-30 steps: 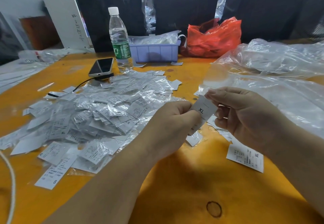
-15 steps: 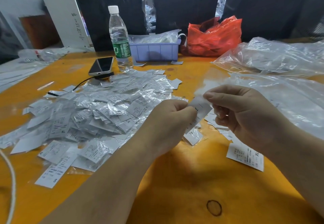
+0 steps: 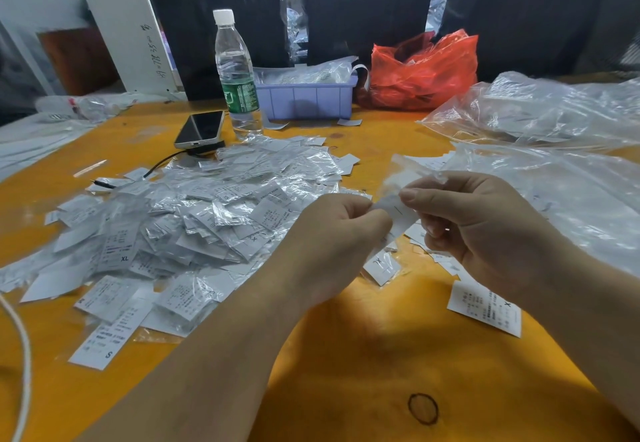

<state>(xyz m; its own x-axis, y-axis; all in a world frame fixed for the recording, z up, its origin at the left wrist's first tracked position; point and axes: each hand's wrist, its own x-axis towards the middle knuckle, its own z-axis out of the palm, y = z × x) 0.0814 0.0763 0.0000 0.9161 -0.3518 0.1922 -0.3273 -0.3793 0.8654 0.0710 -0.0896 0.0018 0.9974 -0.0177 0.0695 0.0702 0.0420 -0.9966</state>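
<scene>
Over the orange bench both hands met in the air, close together and well forward of the body; the left hand had its fingers curled into a loose fist, thumb and forefinger pinching the near end of a small white label; the right hand pinched the label's other end, forefinger laid across the top and the remaining fingers curled beneath; a thin clear sleeve stood up just behind the right fingertips, touching the label, though whether the label's end had entered it could not be told; the label hung tilted, above the bench and not resting on it. Just below the hands lay a loose tag marked XL, and nearer the right forearm a larger printed tag lay flat. To the left spread a wide heap of bagged labels, with a tag marked S at its near edge and a white cord curving along the left border. Beyond the heap a phone lay with a black cable trailing from it; a water bottle stood upright just beside the phone; behind the bottle sat a lavender tray, and next to that a red plastic bag. Large clear plastic bags lay crumpled across the right side of the bench; a black ring mark showed on the near surface.
</scene>
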